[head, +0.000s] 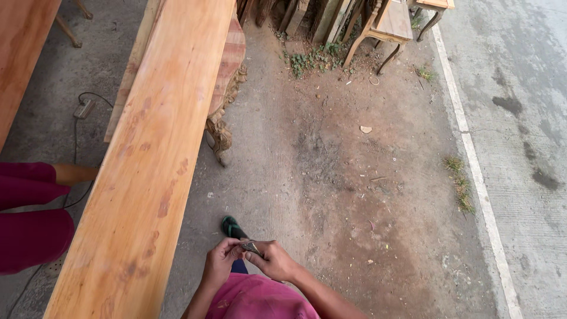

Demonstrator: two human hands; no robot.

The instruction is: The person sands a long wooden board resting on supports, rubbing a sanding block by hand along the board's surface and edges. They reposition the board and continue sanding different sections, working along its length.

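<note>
Sandpaper (250,246), a small dark folded scrap, is being pinched between both hands low in the view, just above a pink shirt (260,298). It is being gripped by the fingertips of the left hand (220,260) on one end and by the thumb and fingers of the right hand (273,260) on the other, the two hands touching. A green sandal (231,227) is being shown just beyond the knuckles on the concrete floor (277,171). A long orange-brown wooden plank (159,153) is being supported beside the left hand. A person's maroon sleeve (29,212) is being seen at the far left, beyond the plank.
</note>
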